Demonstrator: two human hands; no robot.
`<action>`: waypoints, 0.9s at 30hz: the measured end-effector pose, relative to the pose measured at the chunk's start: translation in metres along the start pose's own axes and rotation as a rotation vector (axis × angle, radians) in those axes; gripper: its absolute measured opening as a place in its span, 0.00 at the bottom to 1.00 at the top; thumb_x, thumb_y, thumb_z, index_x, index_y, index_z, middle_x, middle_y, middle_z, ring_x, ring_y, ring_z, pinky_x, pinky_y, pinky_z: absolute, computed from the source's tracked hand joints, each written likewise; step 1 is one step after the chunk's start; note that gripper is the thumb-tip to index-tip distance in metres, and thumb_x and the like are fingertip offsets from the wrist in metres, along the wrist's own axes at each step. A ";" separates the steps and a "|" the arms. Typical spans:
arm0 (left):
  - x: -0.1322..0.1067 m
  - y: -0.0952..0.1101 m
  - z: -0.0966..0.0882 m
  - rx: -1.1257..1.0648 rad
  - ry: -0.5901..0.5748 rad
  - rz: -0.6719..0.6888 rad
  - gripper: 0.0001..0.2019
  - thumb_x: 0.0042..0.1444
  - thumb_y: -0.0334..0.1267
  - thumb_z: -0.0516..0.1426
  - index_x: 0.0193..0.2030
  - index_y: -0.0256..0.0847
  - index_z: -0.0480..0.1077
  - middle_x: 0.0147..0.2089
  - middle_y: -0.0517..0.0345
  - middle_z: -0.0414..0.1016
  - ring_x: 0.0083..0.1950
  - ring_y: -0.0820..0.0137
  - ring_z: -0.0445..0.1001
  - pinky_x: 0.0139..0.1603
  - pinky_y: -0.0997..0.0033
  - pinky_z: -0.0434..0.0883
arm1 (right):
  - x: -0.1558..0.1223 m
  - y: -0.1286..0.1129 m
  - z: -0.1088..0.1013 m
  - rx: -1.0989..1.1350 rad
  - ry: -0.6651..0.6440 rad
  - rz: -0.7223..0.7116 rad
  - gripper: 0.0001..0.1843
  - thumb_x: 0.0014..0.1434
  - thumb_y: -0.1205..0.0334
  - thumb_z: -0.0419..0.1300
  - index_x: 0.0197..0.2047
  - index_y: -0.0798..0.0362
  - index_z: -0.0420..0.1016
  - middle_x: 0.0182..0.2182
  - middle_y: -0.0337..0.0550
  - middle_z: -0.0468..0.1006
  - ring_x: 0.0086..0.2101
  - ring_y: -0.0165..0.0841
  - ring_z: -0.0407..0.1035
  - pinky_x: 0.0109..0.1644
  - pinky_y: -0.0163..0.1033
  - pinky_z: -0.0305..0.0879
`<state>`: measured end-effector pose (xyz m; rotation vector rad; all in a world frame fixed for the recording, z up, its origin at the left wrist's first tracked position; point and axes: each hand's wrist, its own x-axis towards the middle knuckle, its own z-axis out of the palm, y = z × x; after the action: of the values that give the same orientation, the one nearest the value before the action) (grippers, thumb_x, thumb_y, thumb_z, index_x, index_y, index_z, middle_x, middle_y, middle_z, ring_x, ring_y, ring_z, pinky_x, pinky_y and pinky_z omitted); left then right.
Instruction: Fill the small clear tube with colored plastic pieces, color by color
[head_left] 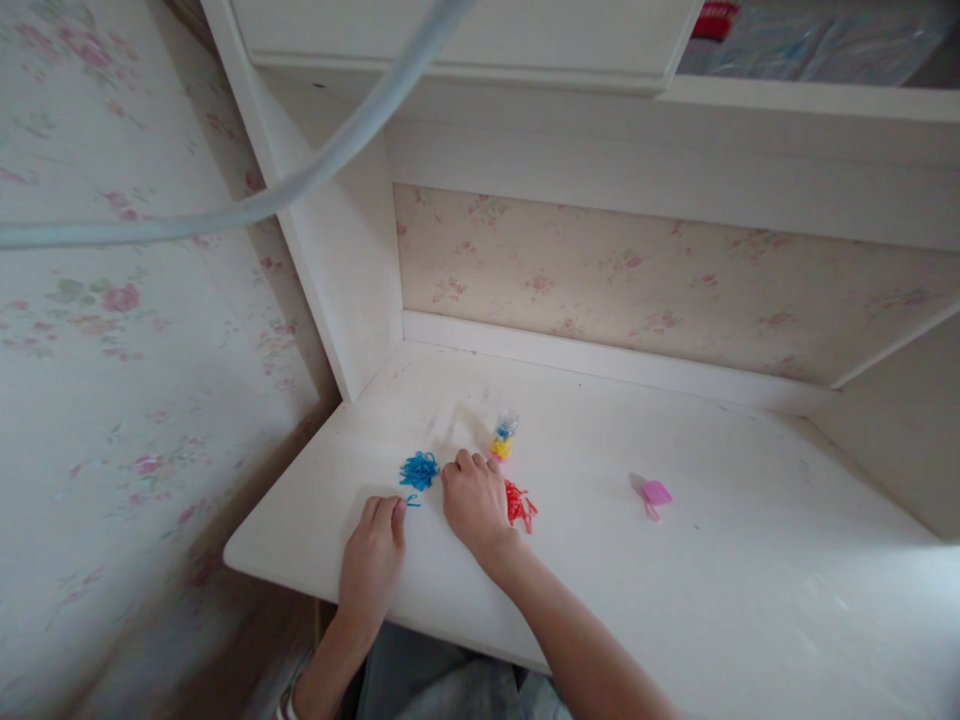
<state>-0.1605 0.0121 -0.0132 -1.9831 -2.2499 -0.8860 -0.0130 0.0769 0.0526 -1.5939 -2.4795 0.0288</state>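
Note:
My left hand (373, 555) rests low over the white desk, fingers pinched together at the end of a small thin blue piece (413, 504). Just beyond it lies a loose pile of thin blue pieces (418, 470), which look like small bands or strips. My right hand (476, 500) is curled closed between that pile and a heap of similar red pieces (519, 505), partly covering the red ones. Whatever its fingertips may hold is hidden. Behind the right hand stands a small clear container (507, 424) with yellow, blue and pink contents.
A pink object with a loop (654, 494) lies farther right on the white desk (600, 600). A pale cable or tube (315, 165) crosses the upper left. The desk's side panel (330, 230) and back ledge (600, 358) bound the surface; shelving hangs above.

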 end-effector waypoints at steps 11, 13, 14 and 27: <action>0.000 -0.001 0.001 0.037 0.032 -0.003 0.11 0.64 0.38 0.45 0.43 0.41 0.66 0.42 0.53 0.71 0.40 0.66 0.74 0.38 0.68 0.71 | -0.011 0.035 -0.026 0.351 0.153 0.035 0.15 0.65 0.62 0.49 0.37 0.49 0.77 0.35 0.41 0.72 0.36 0.29 0.67 0.41 0.32 0.60; 0.001 -0.001 0.001 0.037 0.040 -0.008 0.11 0.63 0.38 0.45 0.43 0.41 0.66 0.43 0.53 0.71 0.40 0.66 0.74 0.38 0.68 0.71 | -0.011 0.048 -0.033 0.436 0.222 0.051 0.14 0.65 0.62 0.49 0.40 0.49 0.77 0.36 0.41 0.73 0.36 0.28 0.68 0.40 0.32 0.61; 0.001 -0.001 0.001 0.035 0.041 -0.013 0.11 0.63 0.38 0.45 0.43 0.41 0.66 0.43 0.53 0.71 0.40 0.66 0.74 0.38 0.68 0.71 | -0.011 0.055 -0.036 0.464 0.259 0.062 0.14 0.65 0.61 0.49 0.41 0.49 0.77 0.36 0.41 0.73 0.35 0.28 0.68 0.40 0.32 0.61; 0.000 0.004 -0.003 0.014 0.012 -0.043 0.10 0.64 0.38 0.45 0.44 0.42 0.65 0.45 0.53 0.70 0.41 0.66 0.75 0.37 0.69 0.70 | 0.014 0.104 -0.056 0.106 0.369 0.151 0.16 0.66 0.60 0.46 0.48 0.47 0.74 0.38 0.44 0.71 0.35 0.31 0.67 0.36 0.35 0.57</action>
<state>-0.1581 0.0112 -0.0091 -1.9255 -2.2936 -0.8810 0.0847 0.1282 0.0972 -1.5750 -2.0447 -0.1022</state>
